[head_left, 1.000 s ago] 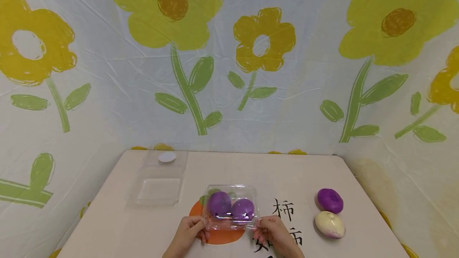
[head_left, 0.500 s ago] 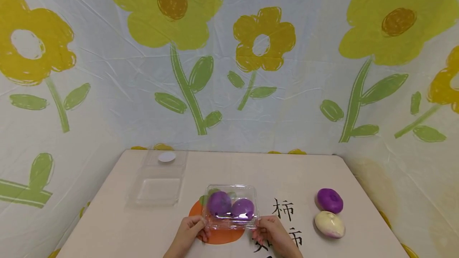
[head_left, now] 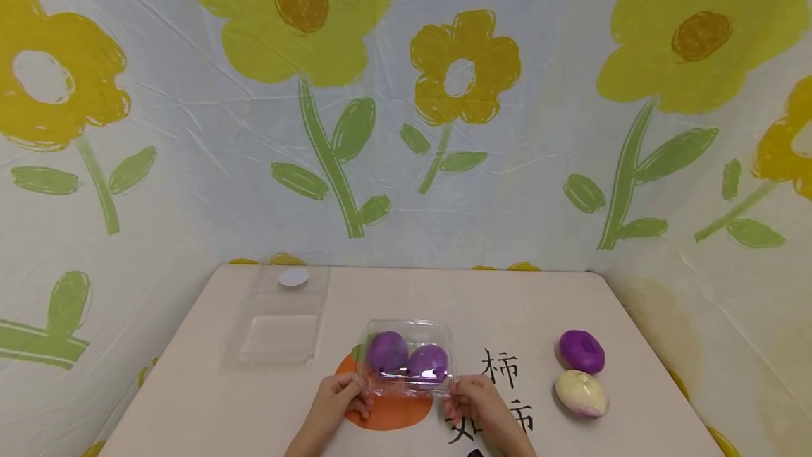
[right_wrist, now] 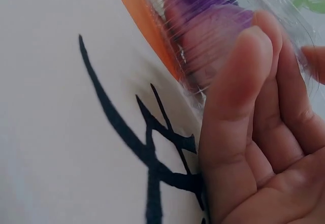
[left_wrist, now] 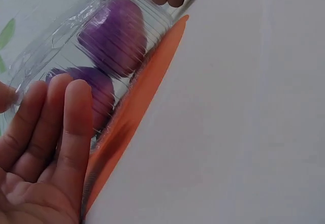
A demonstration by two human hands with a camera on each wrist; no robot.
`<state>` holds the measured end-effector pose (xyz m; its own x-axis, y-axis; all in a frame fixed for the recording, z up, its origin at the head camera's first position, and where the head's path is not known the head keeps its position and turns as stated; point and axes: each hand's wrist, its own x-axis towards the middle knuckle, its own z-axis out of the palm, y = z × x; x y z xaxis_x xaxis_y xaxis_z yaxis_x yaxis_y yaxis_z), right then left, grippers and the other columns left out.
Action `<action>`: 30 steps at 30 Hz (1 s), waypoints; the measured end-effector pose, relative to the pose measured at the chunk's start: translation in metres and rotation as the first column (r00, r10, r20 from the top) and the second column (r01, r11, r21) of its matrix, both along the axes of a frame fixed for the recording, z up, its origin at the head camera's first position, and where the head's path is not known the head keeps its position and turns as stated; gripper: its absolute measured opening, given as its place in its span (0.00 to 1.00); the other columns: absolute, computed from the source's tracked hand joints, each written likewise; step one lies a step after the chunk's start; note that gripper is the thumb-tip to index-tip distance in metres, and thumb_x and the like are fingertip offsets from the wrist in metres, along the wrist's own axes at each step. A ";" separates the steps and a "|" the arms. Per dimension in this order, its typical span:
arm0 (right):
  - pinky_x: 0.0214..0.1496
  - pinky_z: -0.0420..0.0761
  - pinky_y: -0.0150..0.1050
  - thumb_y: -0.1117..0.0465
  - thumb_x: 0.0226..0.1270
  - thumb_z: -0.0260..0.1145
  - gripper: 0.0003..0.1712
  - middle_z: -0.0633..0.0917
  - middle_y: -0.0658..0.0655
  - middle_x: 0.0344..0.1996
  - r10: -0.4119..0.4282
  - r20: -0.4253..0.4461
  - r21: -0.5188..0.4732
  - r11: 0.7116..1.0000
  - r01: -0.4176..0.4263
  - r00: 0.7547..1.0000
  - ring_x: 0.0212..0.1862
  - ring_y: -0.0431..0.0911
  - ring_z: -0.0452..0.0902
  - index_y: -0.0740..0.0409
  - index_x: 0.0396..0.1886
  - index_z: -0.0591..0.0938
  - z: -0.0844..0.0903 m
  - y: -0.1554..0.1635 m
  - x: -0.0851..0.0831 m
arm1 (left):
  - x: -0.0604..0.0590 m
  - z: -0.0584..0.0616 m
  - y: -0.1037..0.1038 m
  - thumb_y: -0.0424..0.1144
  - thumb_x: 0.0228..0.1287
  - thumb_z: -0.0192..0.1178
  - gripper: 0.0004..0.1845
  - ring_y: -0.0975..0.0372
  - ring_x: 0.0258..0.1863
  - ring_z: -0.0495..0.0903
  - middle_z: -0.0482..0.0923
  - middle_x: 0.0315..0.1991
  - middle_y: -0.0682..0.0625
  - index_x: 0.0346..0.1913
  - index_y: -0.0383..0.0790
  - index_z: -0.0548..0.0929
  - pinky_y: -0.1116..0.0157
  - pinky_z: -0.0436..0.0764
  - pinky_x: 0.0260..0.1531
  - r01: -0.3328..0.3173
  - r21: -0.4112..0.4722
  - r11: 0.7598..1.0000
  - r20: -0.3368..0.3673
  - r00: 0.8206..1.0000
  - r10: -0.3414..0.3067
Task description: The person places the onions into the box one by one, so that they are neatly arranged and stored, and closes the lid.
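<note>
While I watch from the head camera, my left hand [head_left: 338,400] and right hand [head_left: 477,404] hold a clear plastic box [head_left: 406,358] between them, each gripping one near corner. From the left wrist camera my left fingers [left_wrist: 71,127] lie flat along the box wall with the thumb on the other face, pinching it; the right wrist camera shows the same grip. Two purple buns [head_left: 408,362] sit inside, just ahead of my fingertips. Well off to the right of my right hand lie a loose purple bun [head_left: 581,351] and a white bun [head_left: 581,393]. An open empty box [head_left: 279,323] rests beyond my left hand.
</note>
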<state>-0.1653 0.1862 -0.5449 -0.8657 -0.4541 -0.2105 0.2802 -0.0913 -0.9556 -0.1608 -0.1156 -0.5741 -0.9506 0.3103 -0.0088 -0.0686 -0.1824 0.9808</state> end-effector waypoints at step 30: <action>0.27 0.80 0.34 0.63 0.68 0.51 0.18 0.81 0.57 0.23 -0.152 -0.088 0.082 0.984 0.160 0.984 0.24 0.44 0.74 0.79 0.35 0.76 0.006 -0.013 -0.070 | -0.064 0.015 0.017 0.33 0.68 0.48 0.15 0.56 0.26 0.82 0.80 0.27 0.40 0.32 0.20 0.76 0.60 0.85 0.32 -0.200 0.020 0.980 0.062 0.978 0.199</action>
<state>-0.2356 0.1736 -0.5385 -0.9403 -0.2947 -0.1700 0.1904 -0.0416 -0.9808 -0.2250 -0.0987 -0.5588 -0.9914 0.1153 -0.0612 -0.0859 -0.2231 0.9710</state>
